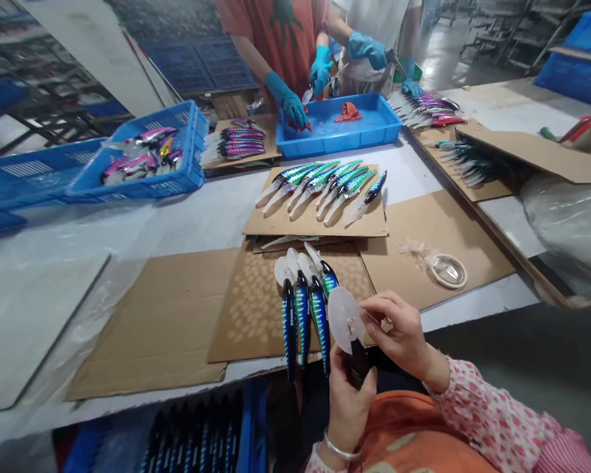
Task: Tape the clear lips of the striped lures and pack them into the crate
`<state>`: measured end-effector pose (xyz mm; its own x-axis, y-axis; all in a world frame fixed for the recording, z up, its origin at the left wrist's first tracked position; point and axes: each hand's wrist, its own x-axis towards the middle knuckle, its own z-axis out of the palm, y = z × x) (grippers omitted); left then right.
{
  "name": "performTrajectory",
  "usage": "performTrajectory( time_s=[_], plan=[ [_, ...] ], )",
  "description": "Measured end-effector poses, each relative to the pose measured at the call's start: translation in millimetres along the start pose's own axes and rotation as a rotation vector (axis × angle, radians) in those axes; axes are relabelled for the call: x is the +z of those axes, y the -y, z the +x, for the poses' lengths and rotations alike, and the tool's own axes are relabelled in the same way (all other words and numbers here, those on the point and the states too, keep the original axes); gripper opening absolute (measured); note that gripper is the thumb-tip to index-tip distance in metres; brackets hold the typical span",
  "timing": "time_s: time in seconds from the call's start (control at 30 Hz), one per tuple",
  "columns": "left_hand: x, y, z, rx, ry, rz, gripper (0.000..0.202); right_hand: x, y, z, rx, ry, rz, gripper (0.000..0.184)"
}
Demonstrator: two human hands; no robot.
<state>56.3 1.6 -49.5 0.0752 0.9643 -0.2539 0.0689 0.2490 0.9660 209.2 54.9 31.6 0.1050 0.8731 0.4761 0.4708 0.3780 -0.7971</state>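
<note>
Close to my body, my left hand (350, 401) grips a fishing lure by its black body, its whitish diving lip (345, 318) pointing up. At the lip's right edge, my right hand (398, 332) has thumb and fingers pinched together. Whatever is between those fingertips is too thin to make out. Just left of my hands, several blue-green striped lures (302, 315) lie side by side on brown cardboard (256, 295), lips facing away from me. Beyond them, more blue-green lures (320, 184) rest in a row on another cardboard piece (315, 226).
To the right lies a tape roll (448, 270) beside crumpled clear scraps (414, 248). Across the table, two people in blue gloves work at a blue tray (339, 141). A blue crate (194, 148) with pink lures stands left. Below the table edge, another crate (249, 427) holds dark lures.
</note>
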Motion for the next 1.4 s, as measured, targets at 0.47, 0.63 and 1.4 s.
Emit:
performTrajectory(
  time_s=[0.47,0.63,1.4],
  plan=[
    [-4.3,1,-1,0.080,-0.066,0.090,0.062,7,4,-8,-0.150,0.148,-0.106,0.015],
    [-4.4,6,-2,0.064,-0.085,0.075,0.062,7,-1,-7,-0.186,0.196,-0.123,0.017],
    [-66.8,-55,34,0.288,0.298,0.384,0.026,8,-38,-27,0.501,0.631,0.711,0.045]
  ],
)
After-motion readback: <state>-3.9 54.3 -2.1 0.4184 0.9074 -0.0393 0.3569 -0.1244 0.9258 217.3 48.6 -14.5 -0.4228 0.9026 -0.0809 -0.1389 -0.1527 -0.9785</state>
